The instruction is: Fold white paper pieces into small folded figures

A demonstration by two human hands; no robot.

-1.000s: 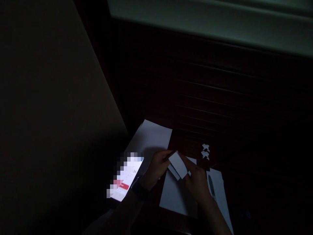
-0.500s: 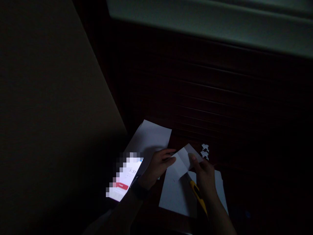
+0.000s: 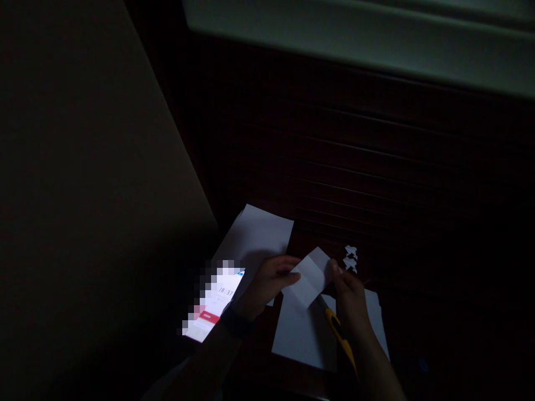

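Observation:
A small creased piece of white paper (image 3: 310, 278) is held up between both hands. My left hand (image 3: 271, 281) pinches its left edge between thumb and fingers. At its right corner, my right hand (image 3: 349, 292) grips it with the thumb on top. Below the right hand lies a yellow-handled utility knife (image 3: 337, 333), partly covered by the wrist. It rests over white sheets (image 3: 298, 340) on the dark table. Small zigzag-cut paper pieces (image 3: 350, 259) lie just beyond the right hand.
A larger stack of white paper (image 3: 261, 231) lies behind my left hand. Left of it, a phone (image 3: 213, 306) with a lit screen is the main light. A dark slatted panel (image 3: 343, 150) rises behind the table, and a pale wall (image 3: 83, 167) stands at left.
The held paper has shifted slightly left and turned a little. My right thumb has slid from the paper's face toward its right corner. The knife and sheets stay in place.

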